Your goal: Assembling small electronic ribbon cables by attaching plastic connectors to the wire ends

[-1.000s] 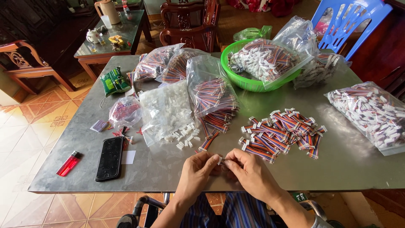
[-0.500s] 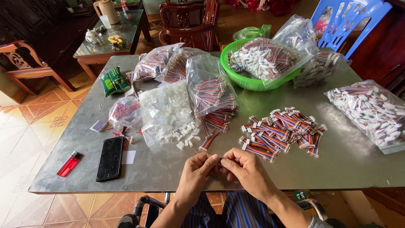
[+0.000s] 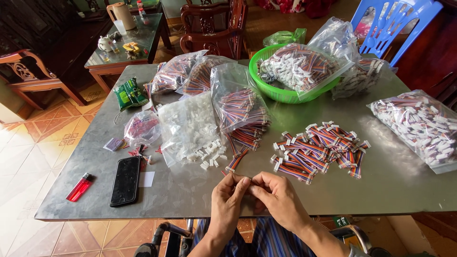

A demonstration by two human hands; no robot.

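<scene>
Lower centre: left hand [image 3: 227, 203] and right hand [image 3: 276, 200], now pressed closer together than a second ago, fingertips pinching a small part too hidden to identify. Finished ribbon cables [image 3: 318, 150] lie just beyond; the green basket [image 3: 266, 88] and clear bags [image 3: 240, 112] hold more cables and white connectors.

Left hand [image 3: 227, 202] and right hand [image 3: 278, 197] are seen bare, no gloves or rings visible; forearms unsleeved. Blue striped fabric is worn over the lap.
</scene>
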